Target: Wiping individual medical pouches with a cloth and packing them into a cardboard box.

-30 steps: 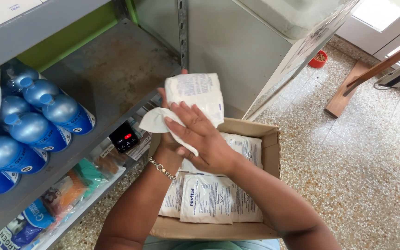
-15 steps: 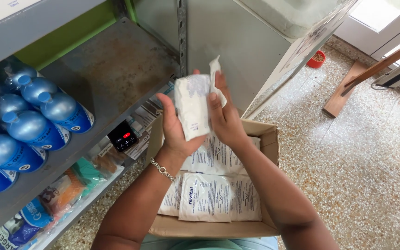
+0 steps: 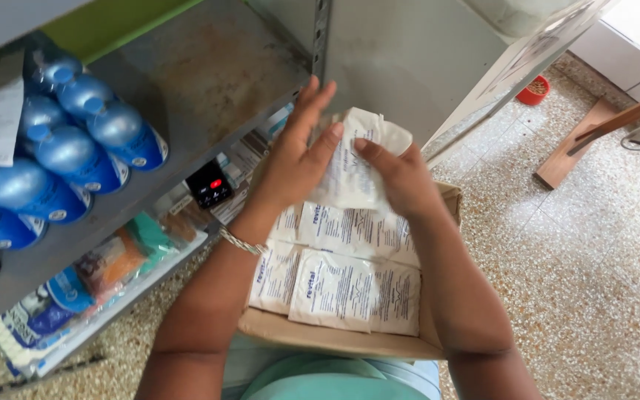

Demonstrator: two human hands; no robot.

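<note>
Both my hands hold a small stack of white sachets above an open cardboard box resting on my lap. My left hand, with a silver bracelet at the wrist, presses its fingers flat against the stack's left face. My right hand grips the stack from the right, fingertips on its front. More white packets with blue print lie flat in rows inside the box, below my hands.
A grey metal shelf stands at the left, carrying blue plastic bottles. A lower shelf holds colourful packets and a small black device. Speckled floor stretches right, with a red lid and a wooden board.
The white packets were lifted higher and turned upright between both hands. My right hand moved from lying over the stack to gripping its right side.
</note>
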